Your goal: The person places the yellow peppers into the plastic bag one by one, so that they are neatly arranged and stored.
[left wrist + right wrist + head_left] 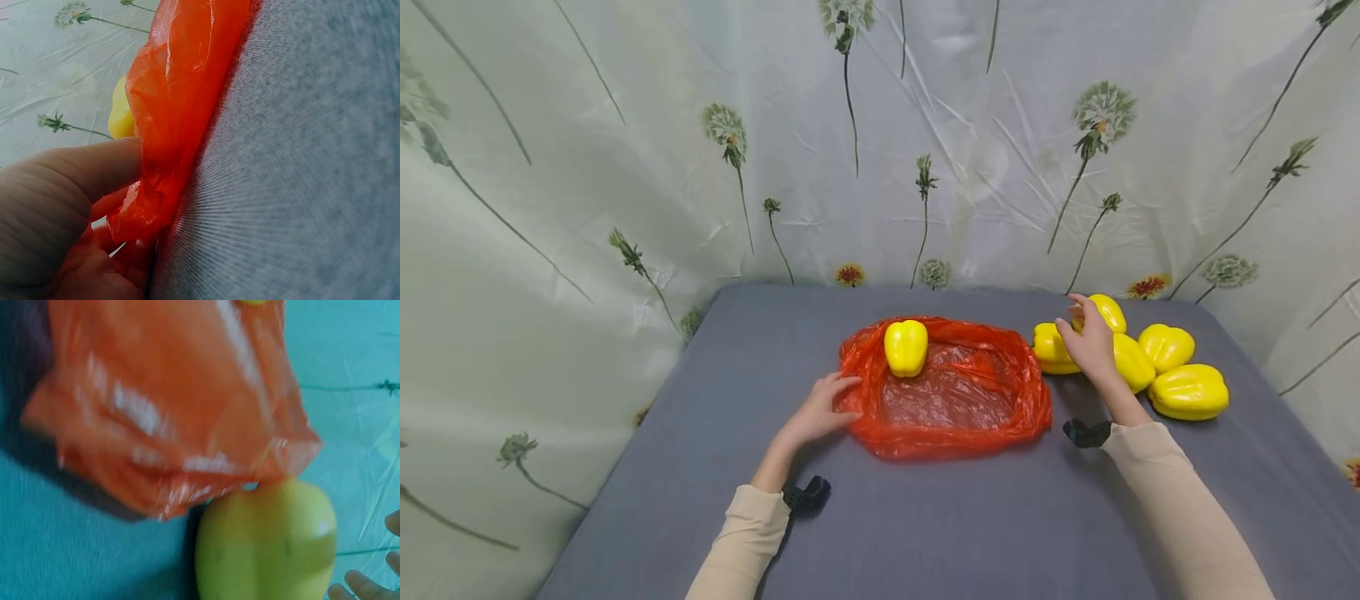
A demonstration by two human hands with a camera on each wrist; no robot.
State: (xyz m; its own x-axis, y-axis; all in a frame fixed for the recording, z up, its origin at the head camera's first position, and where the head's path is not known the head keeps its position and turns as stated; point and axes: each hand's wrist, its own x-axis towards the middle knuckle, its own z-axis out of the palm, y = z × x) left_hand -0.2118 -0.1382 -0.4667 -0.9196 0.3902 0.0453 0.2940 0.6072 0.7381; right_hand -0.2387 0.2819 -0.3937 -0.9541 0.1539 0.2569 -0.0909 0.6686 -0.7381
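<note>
Your left hand (823,408) is at the left side of the red bag (951,443), thumb and fingers apart with plastic between them; you cannot tell whether they pinch it. One yellow pepper (906,348) sits inside, at the bag's far left. Your right hand (1092,343) hangs over the five other peppers (1189,392), fingers spread and holding nothing; the nearest of these to the bag lies just beside its right end. All rest on the grey table (962,525), before a dandelion-print curtain (970,225).
</note>
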